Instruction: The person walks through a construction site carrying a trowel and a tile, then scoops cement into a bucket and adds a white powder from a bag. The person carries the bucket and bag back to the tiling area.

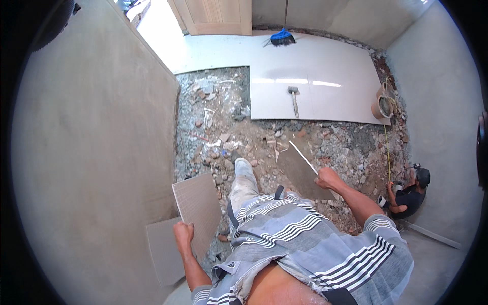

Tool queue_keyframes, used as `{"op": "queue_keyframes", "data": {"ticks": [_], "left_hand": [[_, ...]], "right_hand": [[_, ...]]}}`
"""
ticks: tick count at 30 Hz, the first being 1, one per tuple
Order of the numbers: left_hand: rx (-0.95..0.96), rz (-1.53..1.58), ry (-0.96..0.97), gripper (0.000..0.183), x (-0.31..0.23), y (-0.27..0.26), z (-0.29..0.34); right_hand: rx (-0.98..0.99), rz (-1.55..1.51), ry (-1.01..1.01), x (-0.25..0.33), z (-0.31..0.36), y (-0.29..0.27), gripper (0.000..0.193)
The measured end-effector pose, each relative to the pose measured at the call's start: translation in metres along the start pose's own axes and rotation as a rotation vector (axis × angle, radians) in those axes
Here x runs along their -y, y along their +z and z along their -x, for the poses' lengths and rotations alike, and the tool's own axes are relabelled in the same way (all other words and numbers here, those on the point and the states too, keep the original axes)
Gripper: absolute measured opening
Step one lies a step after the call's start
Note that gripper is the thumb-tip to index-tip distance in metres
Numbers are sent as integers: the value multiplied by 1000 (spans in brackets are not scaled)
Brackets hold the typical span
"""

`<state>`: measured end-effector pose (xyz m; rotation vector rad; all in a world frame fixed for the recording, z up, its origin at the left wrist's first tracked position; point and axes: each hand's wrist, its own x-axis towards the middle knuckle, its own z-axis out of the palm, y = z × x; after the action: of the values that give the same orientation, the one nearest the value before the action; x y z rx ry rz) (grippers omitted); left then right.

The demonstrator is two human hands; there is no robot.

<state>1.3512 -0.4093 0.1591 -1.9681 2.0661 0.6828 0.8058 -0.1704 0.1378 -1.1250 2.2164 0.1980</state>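
Note:
My left hand [184, 234] is closed on the edge of a floor tile [200, 206], its ridged beige back showing. Another tile [160, 250] leans at the left wall just behind it. On my right side, my right hand [329, 179] grips a second tile [303, 175] by its long white edge. That tile is tilted, with its dull brown face toward me and its near part partly hidden by my body. Between the two tiles, my leg in pale, dusty trousers [244, 180] stands on the rubble.
Glossy white tiles [345, 66] cover the far floor, with a rubber mallet [294, 100] and blue broom [282, 37] on them. Buckets [382, 108] stand at their right edge. Broken rubble [218, 122] spreads nearer. A co-worker [413, 193] crouches at right by a yellow line [388, 152].

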Motion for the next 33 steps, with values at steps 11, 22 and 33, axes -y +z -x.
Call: {"op": "queue_keyframes", "data": {"ticks": [11,22,33], "left_hand": [[139,-11,89,29,-61,6,-167],[72,23,182,32,-138,-74,-328],[132,-84,129,26,-267,-156,-533]], "right_hand": [[92,40,126,34,-134,-57,31],[-6,1,148,108,-292,-202,29],[92,-22,92,173,-531,-355,28]]}}
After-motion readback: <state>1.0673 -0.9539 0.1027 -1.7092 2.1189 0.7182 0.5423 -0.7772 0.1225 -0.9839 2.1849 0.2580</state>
